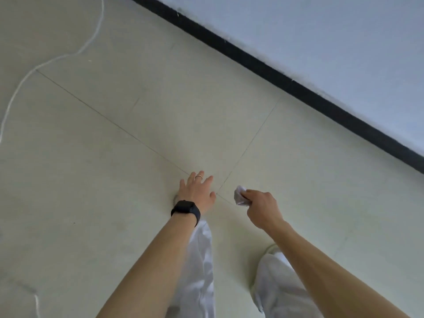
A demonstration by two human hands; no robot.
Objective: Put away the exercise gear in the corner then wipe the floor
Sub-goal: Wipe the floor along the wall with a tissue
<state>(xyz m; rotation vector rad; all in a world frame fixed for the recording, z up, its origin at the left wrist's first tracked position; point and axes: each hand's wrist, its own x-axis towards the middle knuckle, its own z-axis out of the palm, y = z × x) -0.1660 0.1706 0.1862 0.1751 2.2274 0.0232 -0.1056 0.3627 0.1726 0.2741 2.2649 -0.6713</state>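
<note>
Pale tiled floor (142,125) fills the view, with thin grout lines crossing near my hands. My right hand (261,207) grips a small crumpled white cloth (240,195), which sticks out to the left of its fingers just above the floor. My left hand (198,191) is stretched forward with fingers spread and straight, holding nothing; it wears a ring and a black watch on the wrist. Whether either hand touches the floor I cannot tell. No exercise gear is in view.
A black skirting board (275,72) runs diagonally along the blue-grey wall (321,31) at the upper right. A thin white cord (46,63) snakes over the floor at the left. My legs in white trousers (199,271) stand below the hands.
</note>
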